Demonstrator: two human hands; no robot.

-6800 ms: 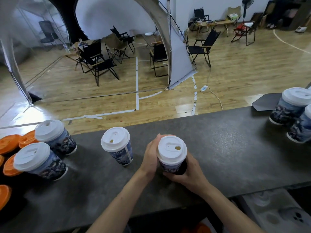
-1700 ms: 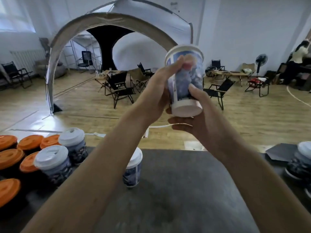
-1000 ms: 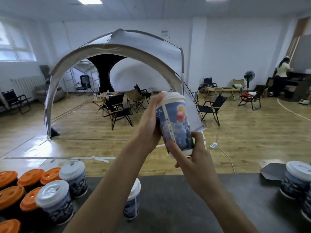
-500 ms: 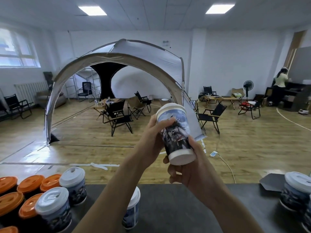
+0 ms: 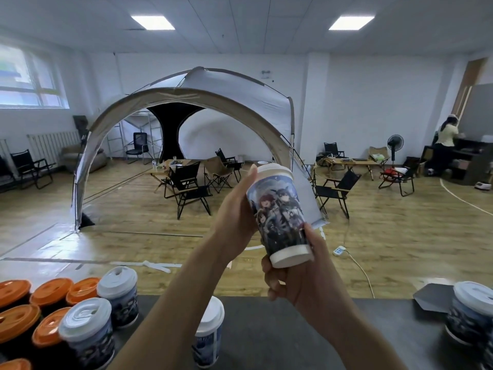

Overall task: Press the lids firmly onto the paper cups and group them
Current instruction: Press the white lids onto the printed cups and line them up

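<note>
Both forearms reach forward and up. The cup (image 5: 280,217) is held in the air above the dark, matt table (image 5: 280,340), tilted slightly. Left hand (image 5: 234,217) wraps the upper wall, one fingertip up by the white plastic lid (image 5: 272,170). Right hand (image 5: 298,281) grips the base, thumb on the printed paper side. On the table: white-lidded cups (image 5: 88,332) at left beside round orange lids (image 5: 50,289), and a single cup (image 5: 208,335) below the arms.
</note>
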